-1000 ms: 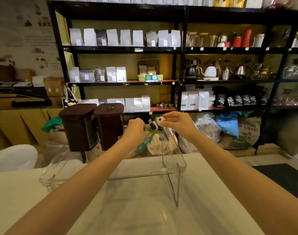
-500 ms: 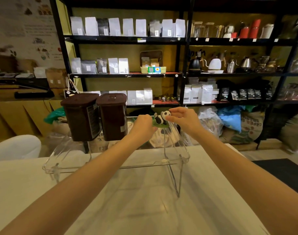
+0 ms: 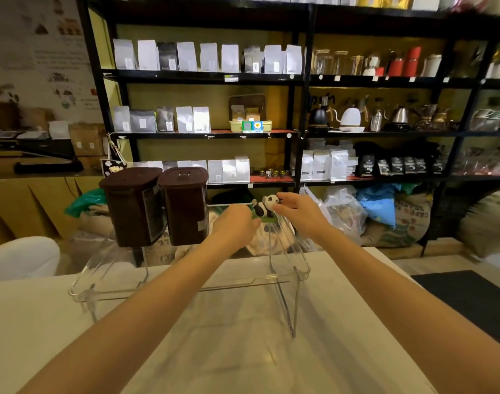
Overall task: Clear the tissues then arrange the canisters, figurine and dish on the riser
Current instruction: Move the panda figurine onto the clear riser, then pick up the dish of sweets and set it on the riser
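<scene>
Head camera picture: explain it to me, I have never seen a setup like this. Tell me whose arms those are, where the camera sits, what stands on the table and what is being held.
There is no machine here. A person wears a wide-angle camera on the head, so you look forward and down along their own bare arms.

On the white table stands a clear plastic riser. On its top sit two dark brown canisters with lids, side by side at the left end.

To their right, the left hand grips the edge of a green dish, while the right hand touches the head of a panda figurine on it.

Behind are shop shelves with bags and kettles. No tissues are visible.
</scene>
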